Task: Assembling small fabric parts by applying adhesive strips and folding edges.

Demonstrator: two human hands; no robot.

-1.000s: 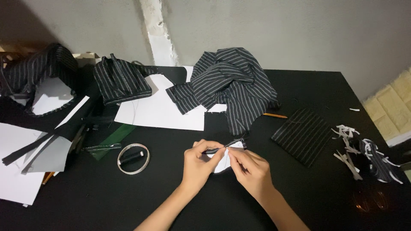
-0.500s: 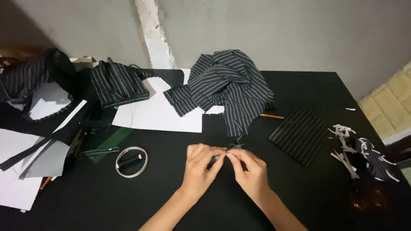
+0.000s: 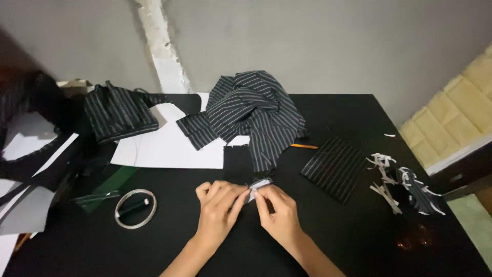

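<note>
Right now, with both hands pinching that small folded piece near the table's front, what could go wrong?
Both hands, left hand and right hand, grip one small fabric piece by fingertips only, so the fold could slip open. The big striped cloth pile hangs close behind it; a trailing end could get caught in the fold. The metal ring lies beside the left forearm and might be knocked aside.

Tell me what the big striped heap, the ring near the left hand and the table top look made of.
Striped heap: soft woven cloth, matte; it folds and drapes. Ring: probably metal; thin, shiny silver rim. Table top: hard, smooth black board, faint sheen; material unclear.
</note>
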